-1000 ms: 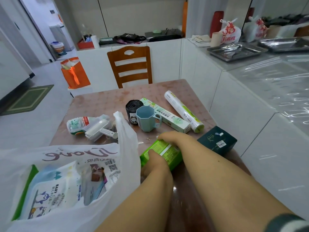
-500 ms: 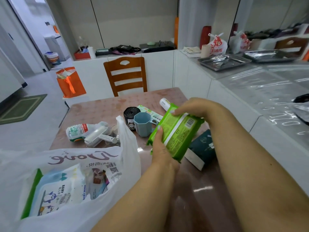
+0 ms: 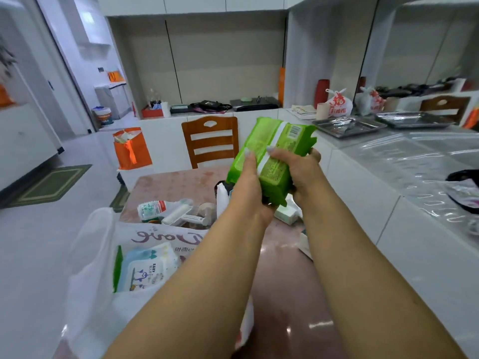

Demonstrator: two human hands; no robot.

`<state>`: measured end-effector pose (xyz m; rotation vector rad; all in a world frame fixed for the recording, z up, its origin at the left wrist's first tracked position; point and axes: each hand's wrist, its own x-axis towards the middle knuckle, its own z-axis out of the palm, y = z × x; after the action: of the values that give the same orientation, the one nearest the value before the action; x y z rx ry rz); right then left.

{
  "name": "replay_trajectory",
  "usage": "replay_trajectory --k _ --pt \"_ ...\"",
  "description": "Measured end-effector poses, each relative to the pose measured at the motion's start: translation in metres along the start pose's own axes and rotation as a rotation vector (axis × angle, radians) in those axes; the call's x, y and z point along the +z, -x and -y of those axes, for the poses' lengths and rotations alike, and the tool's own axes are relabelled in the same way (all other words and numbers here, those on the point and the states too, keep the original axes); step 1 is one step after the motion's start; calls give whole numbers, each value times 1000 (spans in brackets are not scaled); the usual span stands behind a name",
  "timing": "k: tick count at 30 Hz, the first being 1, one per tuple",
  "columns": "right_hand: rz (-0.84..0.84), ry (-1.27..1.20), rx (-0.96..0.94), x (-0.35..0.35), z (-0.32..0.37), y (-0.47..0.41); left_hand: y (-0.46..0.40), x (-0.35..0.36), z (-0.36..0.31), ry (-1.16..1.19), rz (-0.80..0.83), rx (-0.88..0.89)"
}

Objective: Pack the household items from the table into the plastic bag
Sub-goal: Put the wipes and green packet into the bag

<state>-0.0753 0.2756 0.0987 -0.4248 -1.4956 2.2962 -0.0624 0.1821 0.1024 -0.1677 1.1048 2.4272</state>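
Observation:
Both hands hold a green soft pack (image 3: 274, 154) up in the air above the table (image 3: 171, 186). My left hand (image 3: 247, 187) grips its left edge and bottom; my right hand (image 3: 295, 169) grips its right side. The white plastic bag (image 3: 103, 268) lies open at the lower left with a blue baby-wipes pack (image 3: 147, 268) inside. On the table behind the bag lie a white bottle with a red label (image 3: 151, 209) and a white lint roller (image 3: 181, 216). A white-green box (image 3: 286, 215) shows partly between my arms; other items are hidden by my arms.
A wooden chair (image 3: 211, 141) stands at the table's far end, an orange bag (image 3: 131, 149) to its left. A white counter (image 3: 388, 156) runs along the right, carrying metal trays (image 3: 347, 125) and plastic bags. The table's right edge is near the counter.
The green pack went from lying on the table to being lifted with both hands, now higher and held nearly upright. The view tilted upward.

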Motion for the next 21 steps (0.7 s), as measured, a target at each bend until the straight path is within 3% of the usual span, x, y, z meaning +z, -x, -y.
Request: replay_trajectory --k 4,9,11,14,16,17,20,21 --pt "135 -204 -34 32 5 10 42 -39 -60 -612 -163 59" --pt "351 -52 23 78 -3 36 106 -92 -127 -1393 -770 721" --pt "422 73 77 95 -13 46 116 -114 -137 -1644 -926 651" --pt "468 303 239 110 -46 46 107 -150 -136 -1951 -978 332" --pt "476 426 303 113 -74 36 103 -161 -134 -1881 -922 253" --pt "444 515 304 114 -80 37 100 -163 -135 -1669 -857 260" --pt "357 918 199 112 -79 60 103 -160 -141 -743 -575 251" --pt "356 1115 129 111 -81 65 105 -162 -144 -584 -520 268"
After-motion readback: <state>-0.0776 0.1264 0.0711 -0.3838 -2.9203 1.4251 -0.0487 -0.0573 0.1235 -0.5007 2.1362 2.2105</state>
